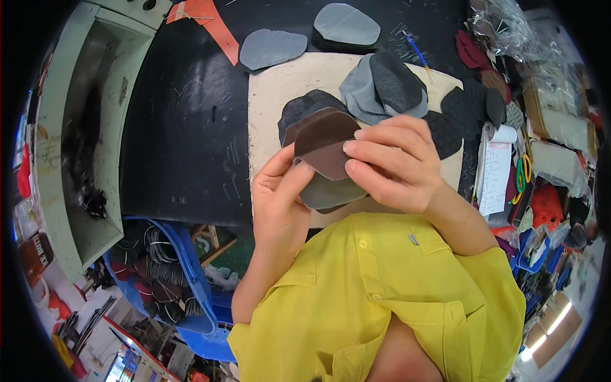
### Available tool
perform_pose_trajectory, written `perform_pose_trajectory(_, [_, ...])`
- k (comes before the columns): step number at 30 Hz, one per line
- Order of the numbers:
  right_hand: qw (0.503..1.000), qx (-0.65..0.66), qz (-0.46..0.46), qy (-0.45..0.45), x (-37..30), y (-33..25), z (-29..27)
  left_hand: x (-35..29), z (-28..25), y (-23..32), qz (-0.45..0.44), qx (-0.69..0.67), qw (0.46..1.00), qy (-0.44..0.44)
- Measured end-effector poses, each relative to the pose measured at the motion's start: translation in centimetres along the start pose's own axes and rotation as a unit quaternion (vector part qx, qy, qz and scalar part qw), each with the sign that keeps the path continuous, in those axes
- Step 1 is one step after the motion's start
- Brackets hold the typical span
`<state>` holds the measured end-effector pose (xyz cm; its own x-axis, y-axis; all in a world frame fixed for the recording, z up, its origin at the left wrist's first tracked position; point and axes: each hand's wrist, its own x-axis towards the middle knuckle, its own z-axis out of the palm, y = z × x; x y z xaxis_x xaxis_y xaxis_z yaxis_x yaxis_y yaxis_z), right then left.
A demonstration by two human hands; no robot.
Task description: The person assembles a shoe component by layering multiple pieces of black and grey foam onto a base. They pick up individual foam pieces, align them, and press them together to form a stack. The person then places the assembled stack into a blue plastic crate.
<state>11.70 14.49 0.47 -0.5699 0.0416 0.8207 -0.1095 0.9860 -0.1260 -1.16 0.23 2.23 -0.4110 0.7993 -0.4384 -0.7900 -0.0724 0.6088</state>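
Between both hands, above the pale board, are rounded cut pieces of thin sheet material, one a brown piece (326, 143) with a fold or seam across its middle. My left hand (281, 194) pinches its lower left edge between thumb and fingers. On the opposite side, the fingertips of my right hand (398, 165) close on its right edge. A grey-green piece (332, 192) shows below the brown one. Just behind lies a dark textured piece (305, 105), partly covered. Farther back rests a loose pile of grey and black pieces (382, 89).
The pale board (270, 79) lies on a black tabletop (184, 140). Grey cut pieces (347, 24) are stacked at the back; a blue pen (415, 49) lies right of them. A notepad (495, 169) and scissors (523, 178) are at right. A blue bin (203, 280) stands lower left.
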Motion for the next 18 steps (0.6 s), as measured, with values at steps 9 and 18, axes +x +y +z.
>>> perform_pose_trajectory(9, [0.962, 0.134, 0.237, -0.001, -1.6, 0.9, -1.2, 2.1, -1.0, -1.4, -0.012, 0.025, 0.996, 0.082])
perform_pose_trajectory(18, [0.868, 0.183, 0.45, -0.107, 0.9, 2.8, -2.3, 2.0, 0.6, -2.0, 0.234, 0.356, 0.901, 0.088])
